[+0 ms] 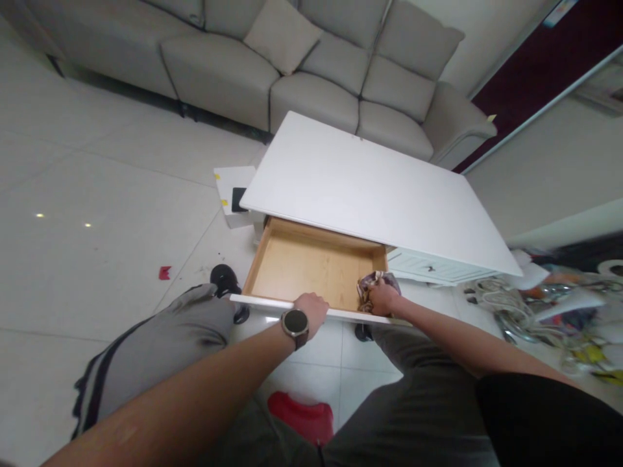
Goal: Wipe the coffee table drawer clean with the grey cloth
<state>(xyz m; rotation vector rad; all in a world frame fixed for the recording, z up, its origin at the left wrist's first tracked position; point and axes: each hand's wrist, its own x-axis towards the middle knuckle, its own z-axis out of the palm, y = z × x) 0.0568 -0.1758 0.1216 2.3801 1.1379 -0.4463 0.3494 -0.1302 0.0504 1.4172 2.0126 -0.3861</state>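
Note:
A wooden drawer (302, 266) is pulled out from a white low table (374, 175). Over the top edge of its white front panel (263, 300) curl the fingers of my left hand (313, 307), with a watch (295, 322) on that wrist. Inside the drawer, at its right end near the front, my right hand (383, 298) is closed on a crumpled patterned cloth (366, 292). The cloth lies against the drawer's right side, and my fingers partly cover it.
Beyond the table stands a grey sofa (311, 97) with a cushion (282, 35). A white box (238, 217) is left of the table. Ropes (506, 301) and mixed clutter lie on the right floor. A red object (302, 415) sits between my legs.

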